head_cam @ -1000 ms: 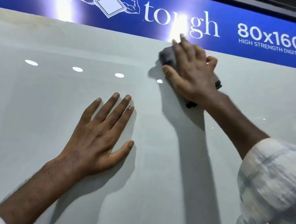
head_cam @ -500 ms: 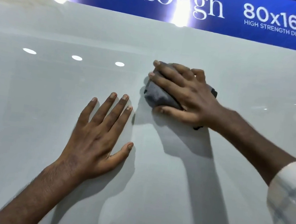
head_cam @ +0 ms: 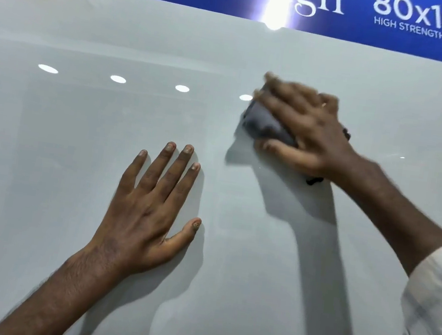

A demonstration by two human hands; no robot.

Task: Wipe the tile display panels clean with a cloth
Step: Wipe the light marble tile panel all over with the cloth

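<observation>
Looking down in the head view onto a pale, glossy tile panel (head_cam: 45, 172) that fills nearly the whole frame. Pressing a bunched grey cloth (head_cam: 268, 123) against the panel's upper part, right of centre, with the right hand (head_cam: 306, 128) — fingers (head_cam: 285, 97) laid over the top of the cloth and curled round it, thumb along its lower edge, gripping it. Blurred at the fingertips, so no telling exactly how each one lies. Showing a dark frayed scrap (head_cam: 313, 181) under the heel of that hand, against the panel.

Bracing on the panel's lower middle with the left hand (head_cam: 149, 214) — palm flat, fingers (head_cam: 170, 166) straight and slightly fanned, thumb out to the side, holding nothing. Set lower on the panel than the cloth and apart from it.

Capped along the panel's top edge by a blue banner (head_cam: 353, 27) with white lettering: "80x160", "HIGH STRENGTH DIGITAL". Mirroring a row of small oval ceiling lights (head_cam: 118, 79) across the panel's upper left, the last one just beside the cloth. Throwing dark shadows (head_cam: 314, 264) of both arms down the panel. Ending at the panel's lower right edge in a pale checked sleeve (head_cam: 435, 322), pushed up the forearm.
</observation>
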